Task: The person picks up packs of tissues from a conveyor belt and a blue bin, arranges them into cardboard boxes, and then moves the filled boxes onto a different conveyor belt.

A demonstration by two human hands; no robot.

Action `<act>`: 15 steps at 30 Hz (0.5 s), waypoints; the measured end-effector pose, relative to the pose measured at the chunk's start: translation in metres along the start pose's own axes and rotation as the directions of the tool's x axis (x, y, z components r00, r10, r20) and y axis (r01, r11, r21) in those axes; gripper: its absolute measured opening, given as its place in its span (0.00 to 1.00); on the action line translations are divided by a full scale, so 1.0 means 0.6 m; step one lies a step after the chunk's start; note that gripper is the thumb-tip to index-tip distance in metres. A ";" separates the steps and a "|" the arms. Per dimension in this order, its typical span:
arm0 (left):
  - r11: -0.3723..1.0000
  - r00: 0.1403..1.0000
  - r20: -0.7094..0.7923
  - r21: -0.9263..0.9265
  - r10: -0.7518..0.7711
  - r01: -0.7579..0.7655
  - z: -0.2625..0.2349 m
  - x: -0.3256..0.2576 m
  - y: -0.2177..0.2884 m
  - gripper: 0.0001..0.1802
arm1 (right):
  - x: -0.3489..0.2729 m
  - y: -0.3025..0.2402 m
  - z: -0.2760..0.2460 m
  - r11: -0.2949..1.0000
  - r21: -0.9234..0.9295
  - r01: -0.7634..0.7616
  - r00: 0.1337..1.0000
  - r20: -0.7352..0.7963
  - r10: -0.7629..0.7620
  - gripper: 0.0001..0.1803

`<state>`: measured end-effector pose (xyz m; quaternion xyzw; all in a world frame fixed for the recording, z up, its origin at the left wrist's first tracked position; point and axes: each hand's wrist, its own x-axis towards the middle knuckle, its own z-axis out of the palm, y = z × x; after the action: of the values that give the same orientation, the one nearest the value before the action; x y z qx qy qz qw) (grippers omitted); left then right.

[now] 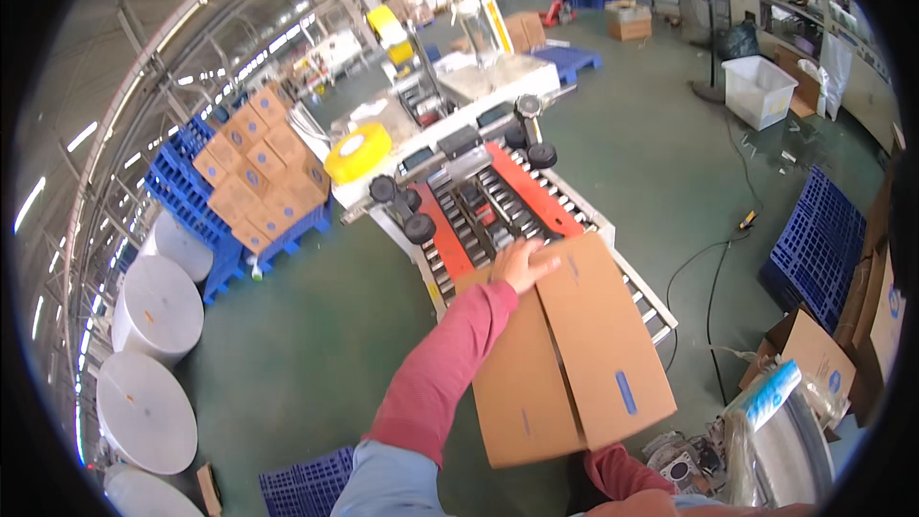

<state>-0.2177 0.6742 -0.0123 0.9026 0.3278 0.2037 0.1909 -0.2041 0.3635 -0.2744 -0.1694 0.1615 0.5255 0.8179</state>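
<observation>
A brown cardboard box (603,335) lies in front of me, its two long top flaps folded inward with a narrow dark gap between them. My left hand (523,266) lies across the far end of these flaps, fingers stretched out over the gap. Behind the near side of the box my right arm shows only as a red sleeve; the hand itself is hidden. Under the far part of the box runs a roller conveyor (643,299) with red side plates (531,190). It leads to a carton-sealing machine with black wheels (418,227) and a yellow tape roll (358,153).
Stacked cartons (263,168) stand on blue pallets at the left, above large white rolls (158,306). On the right are a white bin (759,91), a black cable (710,311) on the floor, a tilted blue pallet (818,235) and an open carton (804,354) beside plastic film.
</observation>
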 end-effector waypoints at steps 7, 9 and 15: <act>0.912 0.954 -0.247 0.406 0.168 -0.056 -0.023 0.164 -0.187 0.20 | 0.247 0.046 0.133 0.996 -0.092 -0.012 0.994 0.105 0.022 0.34; 0.945 0.989 -0.118 0.322 0.093 -0.051 -0.040 0.141 -0.204 0.27 | 0.305 0.085 0.213 0.999 -0.046 -0.024 0.953 -0.304 0.009 0.33; 0.891 0.943 0.167 0.315 0.287 -0.327 0.004 0.037 0.035 0.43 | 0.472 0.024 0.245 0.939 -0.325 -0.108 0.976 -0.212 0.039 0.23</act>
<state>-0.1898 0.6737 0.0009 0.9726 0.1991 0.1190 0.0170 -0.0929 0.6627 -0.2703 -0.3524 0.1586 0.5557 0.7361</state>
